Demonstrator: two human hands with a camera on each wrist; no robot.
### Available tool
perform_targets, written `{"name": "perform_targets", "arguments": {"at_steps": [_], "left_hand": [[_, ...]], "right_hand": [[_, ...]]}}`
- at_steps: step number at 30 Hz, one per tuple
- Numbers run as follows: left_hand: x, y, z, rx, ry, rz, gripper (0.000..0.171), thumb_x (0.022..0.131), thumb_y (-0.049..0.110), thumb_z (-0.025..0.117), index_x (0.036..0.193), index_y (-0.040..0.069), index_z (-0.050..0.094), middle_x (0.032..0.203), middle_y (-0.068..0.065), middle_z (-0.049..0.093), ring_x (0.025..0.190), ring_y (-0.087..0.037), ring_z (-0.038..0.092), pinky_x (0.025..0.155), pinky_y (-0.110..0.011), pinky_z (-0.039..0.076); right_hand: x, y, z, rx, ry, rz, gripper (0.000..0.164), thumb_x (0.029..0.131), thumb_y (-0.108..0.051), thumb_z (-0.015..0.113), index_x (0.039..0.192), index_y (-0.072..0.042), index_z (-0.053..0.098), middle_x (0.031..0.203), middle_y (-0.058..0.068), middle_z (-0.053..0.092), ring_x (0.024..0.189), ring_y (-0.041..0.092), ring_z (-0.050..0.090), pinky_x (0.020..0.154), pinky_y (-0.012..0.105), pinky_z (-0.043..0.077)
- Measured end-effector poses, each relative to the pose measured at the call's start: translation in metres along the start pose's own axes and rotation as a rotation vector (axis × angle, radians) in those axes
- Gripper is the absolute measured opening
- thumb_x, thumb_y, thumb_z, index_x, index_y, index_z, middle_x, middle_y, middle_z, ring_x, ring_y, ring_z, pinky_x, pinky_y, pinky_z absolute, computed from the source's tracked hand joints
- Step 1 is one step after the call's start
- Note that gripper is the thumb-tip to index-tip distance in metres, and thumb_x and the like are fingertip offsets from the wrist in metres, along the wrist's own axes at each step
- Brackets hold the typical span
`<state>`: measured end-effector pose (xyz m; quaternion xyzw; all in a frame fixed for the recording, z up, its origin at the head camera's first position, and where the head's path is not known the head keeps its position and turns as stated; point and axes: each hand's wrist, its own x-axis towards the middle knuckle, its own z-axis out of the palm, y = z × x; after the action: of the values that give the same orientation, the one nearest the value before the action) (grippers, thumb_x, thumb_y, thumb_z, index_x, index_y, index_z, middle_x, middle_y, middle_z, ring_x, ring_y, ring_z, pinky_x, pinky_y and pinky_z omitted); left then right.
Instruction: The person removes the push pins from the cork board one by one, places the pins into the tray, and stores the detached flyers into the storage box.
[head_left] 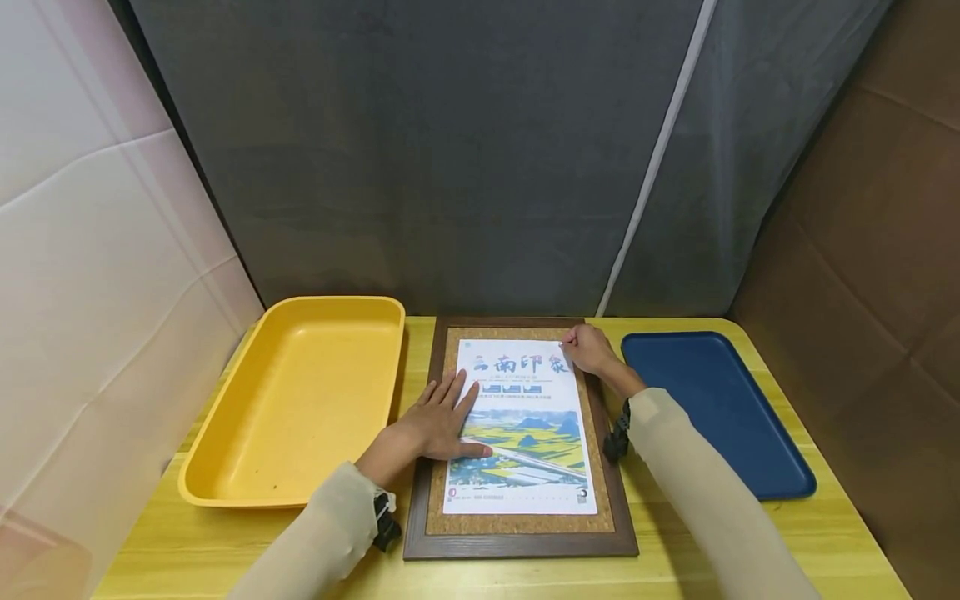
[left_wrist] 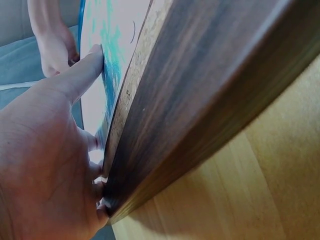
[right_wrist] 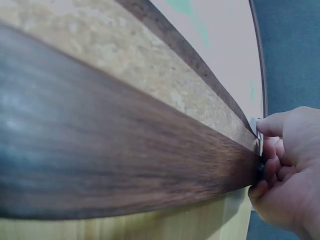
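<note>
A printed poster (head_left: 528,446) with a landscape picture lies flat on a cork board (head_left: 517,523) with a dark brown wooden frame (head_left: 517,547). My left hand (head_left: 433,427) rests on the poster's left side with its fingers spread; its thumb reaches over the picture in the left wrist view. At the poster's top right corner my right hand (head_left: 592,352) pinches a small pale pin-like piece (right_wrist: 258,123) between thumb and curled fingers. Most of that piece is hidden by the fingers.
A deep yellow tray (head_left: 300,400) stands left of the board on the wooden table (head_left: 847,508). To the right is a flat dark blue tray (head_left: 727,417). Grey cloth (head_left: 420,158) hangs behind the table, with pale and brown sheets at the sides.
</note>
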<state>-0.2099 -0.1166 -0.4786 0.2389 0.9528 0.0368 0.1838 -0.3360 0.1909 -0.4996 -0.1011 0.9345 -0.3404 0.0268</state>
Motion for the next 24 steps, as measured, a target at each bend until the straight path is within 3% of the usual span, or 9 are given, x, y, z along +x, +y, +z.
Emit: {"name": "perform_targets", "arguments": {"at_steps": [2, 6, 13, 20, 24], "left_hand": [[0.0, 0.0002, 0.0004, -0.001, 0.001, 0.001, 0.113, 0.093, 0.078, 0.057, 0.172, 0.012, 0.01, 0.178, -0.017, -0.003, 0.164, -0.037, 0.0, 0.131, -0.056, 0.007], [0.0003, 0.0006, 0.0005, -0.001, -0.002, 0.001, 0.112, 0.094, 0.078, 0.056, 0.172, 0.012, 0.01, 0.178, -0.017, -0.003, 0.164, -0.037, -0.001, 0.131, -0.056, 0.006], [0.0012, 0.0009, -0.0009, 0.013, -0.003, -0.001, 0.113, 0.093, 0.079, 0.056, 0.172, 0.013, 0.01, 0.178, -0.017, -0.003, 0.164, -0.036, -0.001, 0.131, -0.056, 0.006], [0.001, 0.0008, -0.0004, 0.006, -0.003, 0.003, 0.112, 0.093, 0.078, 0.056, 0.172, 0.012, 0.01, 0.178, -0.017, -0.002, 0.164, -0.037, 0.0, 0.131, -0.056, 0.006], [0.0007, 0.0008, -0.0003, 0.005, -0.004, 0.005, 0.113, 0.093, 0.078, 0.056, 0.172, 0.012, 0.01, 0.178, -0.018, -0.002, 0.164, -0.037, -0.001, 0.131, -0.056, 0.007]], "right_hand": [[0.0011, 0.0014, -0.0002, 0.005, -0.015, -0.009, 0.028, 0.104, -0.006, 0.06, 0.076, -0.003, 0.063, 0.065, 0.0, 0.047, 0.06, 0.017, 0.046, 0.061, 0.03, 0.038], [0.0029, 0.005, -0.0004, 0.015, -0.028, -0.017, 0.031, 0.104, -0.006, 0.06, 0.072, -0.007, 0.058, 0.062, -0.002, 0.041, 0.058, 0.016, 0.042, 0.061, 0.03, 0.037], [0.0012, 0.0035, -0.0011, 0.007, -0.019, -0.008, 0.021, 0.104, -0.006, 0.06, 0.085, -0.002, 0.068, 0.07, 0.003, 0.052, 0.066, 0.019, 0.051, 0.066, 0.031, 0.041], [0.0021, 0.005, -0.0003, -0.017, -0.022, 0.005, 0.018, 0.104, -0.008, 0.06, 0.103, 0.003, 0.074, 0.089, 0.013, 0.069, 0.077, 0.022, 0.061, 0.074, 0.035, 0.051], [0.0022, 0.0066, -0.0002, -0.013, -0.03, -0.01, 0.019, 0.104, -0.007, 0.06, 0.103, 0.004, 0.075, 0.085, 0.012, 0.068, 0.071, 0.021, 0.059, 0.074, 0.035, 0.05]]}}
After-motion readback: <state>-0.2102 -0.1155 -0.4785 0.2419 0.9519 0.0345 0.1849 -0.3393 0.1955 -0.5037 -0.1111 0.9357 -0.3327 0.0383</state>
